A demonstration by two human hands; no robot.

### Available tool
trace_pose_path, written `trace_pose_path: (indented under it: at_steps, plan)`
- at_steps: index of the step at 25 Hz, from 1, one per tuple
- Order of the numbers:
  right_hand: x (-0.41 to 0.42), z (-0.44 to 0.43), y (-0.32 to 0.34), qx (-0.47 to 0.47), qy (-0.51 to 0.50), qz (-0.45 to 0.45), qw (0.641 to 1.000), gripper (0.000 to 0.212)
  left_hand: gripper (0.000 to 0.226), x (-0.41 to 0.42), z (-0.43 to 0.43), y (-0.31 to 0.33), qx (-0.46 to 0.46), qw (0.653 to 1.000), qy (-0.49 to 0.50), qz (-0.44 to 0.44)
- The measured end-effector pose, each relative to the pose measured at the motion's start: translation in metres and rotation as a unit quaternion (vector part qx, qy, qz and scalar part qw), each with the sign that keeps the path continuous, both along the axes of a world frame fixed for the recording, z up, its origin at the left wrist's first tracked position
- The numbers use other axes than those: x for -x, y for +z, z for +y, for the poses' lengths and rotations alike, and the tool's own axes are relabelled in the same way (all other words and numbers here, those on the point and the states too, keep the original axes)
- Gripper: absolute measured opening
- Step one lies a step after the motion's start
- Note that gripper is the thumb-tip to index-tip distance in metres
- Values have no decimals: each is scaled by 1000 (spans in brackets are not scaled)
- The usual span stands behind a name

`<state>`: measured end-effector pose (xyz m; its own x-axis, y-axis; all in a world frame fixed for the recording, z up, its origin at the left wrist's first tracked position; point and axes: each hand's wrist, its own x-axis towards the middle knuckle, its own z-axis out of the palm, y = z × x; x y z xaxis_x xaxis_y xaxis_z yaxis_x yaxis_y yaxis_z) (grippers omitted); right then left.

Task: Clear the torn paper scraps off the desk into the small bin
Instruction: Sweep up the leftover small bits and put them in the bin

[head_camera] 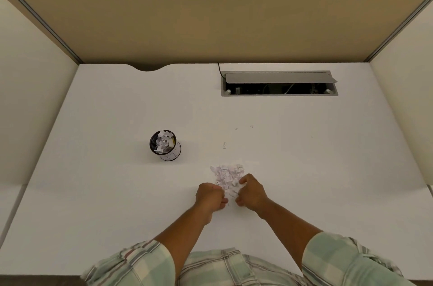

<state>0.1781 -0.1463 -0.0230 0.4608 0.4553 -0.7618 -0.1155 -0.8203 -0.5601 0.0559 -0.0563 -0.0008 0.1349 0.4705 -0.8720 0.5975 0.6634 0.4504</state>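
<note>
A heap of small torn paper scraps (227, 175) lies on the white desk (105, 192), near its front middle. My left hand (209, 196) rests curled at the heap's near left side. On the near right side my right hand (251, 192) is curled too, fingertips among the scraps. Whether either hand holds scraps is hidden by the fingers. A small black mesh bin (165, 144) stands to the left and a little farther back, holding crumpled paper pieces. A few stray scraps (225, 144) lie beyond the heap.
An open cable tray (278, 84) with a raised grey lid is set in the desk at the back right. Beige partition panels (210, 16) wall the desk on three sides. A tiny scrap (251, 126) lies toward the tray.
</note>
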Motion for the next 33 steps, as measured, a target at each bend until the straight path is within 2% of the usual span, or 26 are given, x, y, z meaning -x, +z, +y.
trace_pose_path:
  at_steps: [3,6,8,10,12,15,20,25,28,33]
  plan:
    - [-3,11,9,-5,27,5,1000,28,14,-1,12,8,-45,998,-47,6]
    - [-20,17,18,-16,108,-153,982,11,20,3,32,16,-196,960,-194,52]
    - [-38,24,19,-35,128,-243,961,19,17,-1,46,19,-276,928,-246,44]
    - [-62,37,17,-40,157,-281,946,41,33,-11,62,13,-315,903,-292,23]
    - [-87,53,15,-28,219,-301,928,58,49,-25,78,7,-330,874,-357,12]
    - [-120,77,14,-1,295,-311,904,70,62,-51,98,4,-342,820,-458,13]
    - [-140,102,9,34,365,-302,880,69,71,-80,118,-5,-333,741,-583,18]
    - [-114,111,0,11,465,-330,821,64,73,-78,121,-16,-333,671,-663,8]
    - [-98,105,-1,-12,510,-332,794,66,74,-65,120,-21,-344,657,-671,-4]
    - [-76,70,0,-29,546,-330,770,69,72,-36,104,-24,-342,659,-669,-1]
